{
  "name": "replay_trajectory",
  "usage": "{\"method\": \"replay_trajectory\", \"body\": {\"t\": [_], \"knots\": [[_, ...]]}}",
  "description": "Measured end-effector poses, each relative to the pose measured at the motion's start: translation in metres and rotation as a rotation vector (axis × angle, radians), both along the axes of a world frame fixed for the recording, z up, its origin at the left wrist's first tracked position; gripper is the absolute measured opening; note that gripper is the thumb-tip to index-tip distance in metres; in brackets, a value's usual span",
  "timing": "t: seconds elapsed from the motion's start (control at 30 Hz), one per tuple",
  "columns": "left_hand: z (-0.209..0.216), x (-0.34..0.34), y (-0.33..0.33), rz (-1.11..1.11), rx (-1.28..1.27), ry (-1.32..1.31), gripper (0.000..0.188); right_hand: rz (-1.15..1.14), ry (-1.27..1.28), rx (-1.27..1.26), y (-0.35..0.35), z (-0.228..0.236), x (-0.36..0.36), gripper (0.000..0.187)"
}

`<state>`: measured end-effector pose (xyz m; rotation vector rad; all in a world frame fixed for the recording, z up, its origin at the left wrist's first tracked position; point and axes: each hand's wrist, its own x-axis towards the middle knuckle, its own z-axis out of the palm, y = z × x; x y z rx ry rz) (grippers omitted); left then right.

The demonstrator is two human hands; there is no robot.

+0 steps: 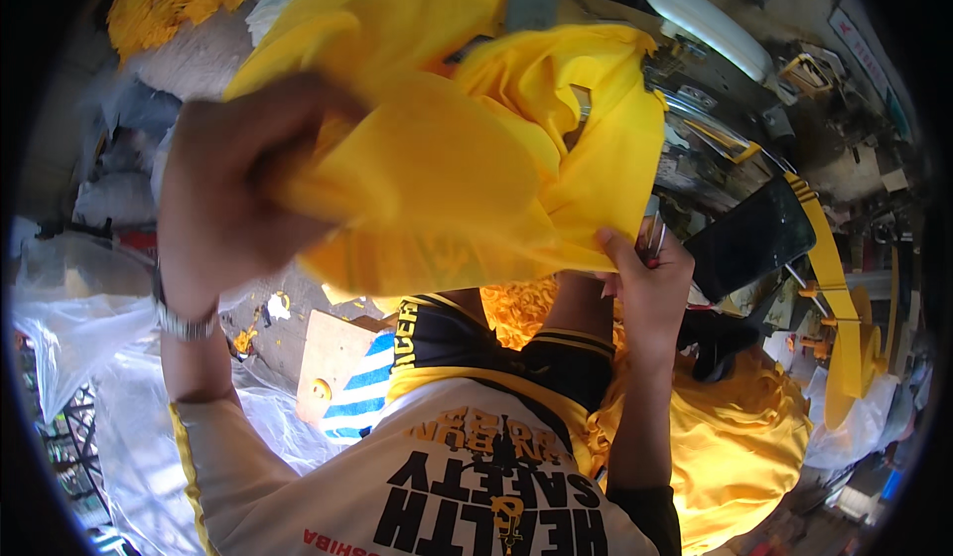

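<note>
Fabric, bright yellow: biggest item here, spread in loose folds in front of the seated person, above the lap, hanging between both hands. An opening in its right part, with folds bunched around it. Clear plastic sheeting drapes over stuff at the person's left. Yellow cloth heap sits at their right side, just beyond the forearm.

Left hand: at the cloth's left part, thumb and fingers spread apart with material between them. It's badly smeared by blur, so can't tell how firm the hold is or if it's fully closed.

Yellow strip curves down at far right. White elongated housing sits beyond the cloth, upper right. Dark phone is propped at a slant just right of the right hand.

That right hand: thumb and finger pinched together on the cloth's lower right edge, other fingers curled in. Blue-and-white striped cloth lies by the left thigh, next to a tan board. Wristwatch on the left wrist. Smallest: metal piece poking up from the right fist; can't make out its kind.
</note>
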<state>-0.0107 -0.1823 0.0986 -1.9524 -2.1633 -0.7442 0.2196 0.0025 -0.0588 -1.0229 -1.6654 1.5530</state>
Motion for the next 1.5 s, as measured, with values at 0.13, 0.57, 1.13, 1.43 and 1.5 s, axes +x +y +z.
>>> {"method": "replay_trajectory", "body": {"t": [0.13,0.57,1.13,1.43,1.5], "knots": [[-0.005,-0.080,0.054,0.059,-0.142,0.175,0.037,0.015,0.067,-0.128,0.006,0.006,-0.013,0.008],[-0.070,-0.059,0.079,-0.291,0.171,0.241,0.010,0.015,0.055,-0.082,0.004,0.015,-0.011,0.010],[-0.051,-0.074,0.090,-0.314,-0.045,-0.083,0.011,0.110,0.031,-0.067,0.007,0.017,-0.010,0.011],[0.056,0.023,0.014,-0.429,-0.262,0.546,0.066,0.314,0.256,-0.162,0.015,0.002,0.002,0.017],[0.065,0.018,0.022,-0.439,-0.320,0.567,0.089,0.269,0.274,-0.167,0.023,-0.012,0.013,0.018]]}}
